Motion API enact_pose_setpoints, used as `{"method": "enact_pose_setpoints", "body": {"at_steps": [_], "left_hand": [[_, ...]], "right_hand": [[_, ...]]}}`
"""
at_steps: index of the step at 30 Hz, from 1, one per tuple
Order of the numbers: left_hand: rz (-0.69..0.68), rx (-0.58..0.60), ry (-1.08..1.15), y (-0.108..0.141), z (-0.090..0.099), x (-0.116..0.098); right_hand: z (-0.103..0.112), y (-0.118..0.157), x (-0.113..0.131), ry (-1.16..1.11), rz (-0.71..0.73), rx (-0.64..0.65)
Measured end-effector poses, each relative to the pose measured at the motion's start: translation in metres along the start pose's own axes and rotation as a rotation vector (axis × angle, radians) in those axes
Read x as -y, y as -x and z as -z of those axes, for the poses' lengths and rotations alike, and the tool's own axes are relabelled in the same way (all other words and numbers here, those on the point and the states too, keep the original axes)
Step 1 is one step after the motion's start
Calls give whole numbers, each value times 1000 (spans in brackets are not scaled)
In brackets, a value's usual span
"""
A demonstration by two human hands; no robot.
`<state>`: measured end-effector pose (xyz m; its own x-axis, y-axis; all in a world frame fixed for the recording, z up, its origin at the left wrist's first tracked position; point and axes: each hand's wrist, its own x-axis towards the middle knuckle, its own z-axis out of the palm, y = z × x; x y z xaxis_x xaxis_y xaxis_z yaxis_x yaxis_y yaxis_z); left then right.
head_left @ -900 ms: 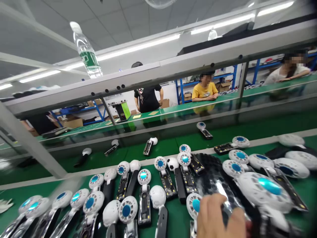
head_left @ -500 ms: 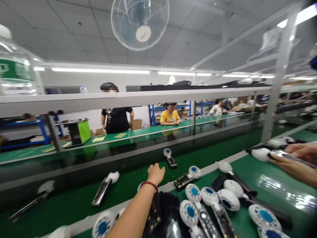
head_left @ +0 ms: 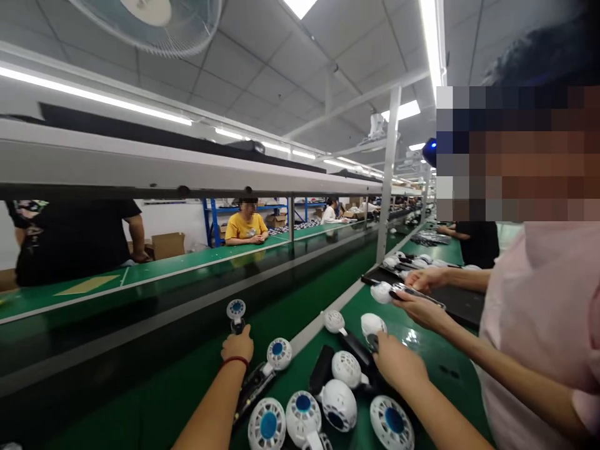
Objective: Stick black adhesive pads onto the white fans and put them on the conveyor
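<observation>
My left hand (head_left: 238, 345), with a red band at the wrist, is closed on the dark handle of a small white fan (head_left: 235, 308) over the green belt. The fan's round head with a blue centre points up. On the right, my right hand (head_left: 400, 362) grips the dark part of another white-headed fan (head_left: 373, 325) above the green table. Between my hands lie several fans, among them one with a blue centre (head_left: 279, 354), a white head with a black handle (head_left: 346, 369) and a head seen from behind (head_left: 338, 405).
A person in pink (head_left: 529, 300) stands close at the right, both hands holding a fan part (head_left: 382, 292). A metal post (head_left: 389, 181) rises from the table edge, and a long white rail (head_left: 187, 172) crosses above the belt (head_left: 187, 375). Across it sits a person in yellow (head_left: 246, 226).
The view has swung right. My left hand, earlier reaching over the belt, now has hold of a fan there. My right hand has come into view with a fan.
</observation>
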<state>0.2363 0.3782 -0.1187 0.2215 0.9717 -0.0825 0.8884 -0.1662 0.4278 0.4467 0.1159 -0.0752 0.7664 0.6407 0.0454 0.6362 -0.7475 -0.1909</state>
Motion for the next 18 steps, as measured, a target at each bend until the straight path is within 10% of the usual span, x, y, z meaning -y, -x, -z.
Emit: {"method": "enact_pose_setpoints", "body": {"at_steps": [8, 13, 18], "left_hand": [[146, 184, 254, 21, 45, 13], [146, 73, 596, 90, 123, 46], [25, -107, 990, 232, 194, 87]], "right_hand": [[-3, -24, -6, 1, -48, 7], [23, 66, 47, -156, 390, -70], [7, 199, 98, -342, 1067, 292]]}}
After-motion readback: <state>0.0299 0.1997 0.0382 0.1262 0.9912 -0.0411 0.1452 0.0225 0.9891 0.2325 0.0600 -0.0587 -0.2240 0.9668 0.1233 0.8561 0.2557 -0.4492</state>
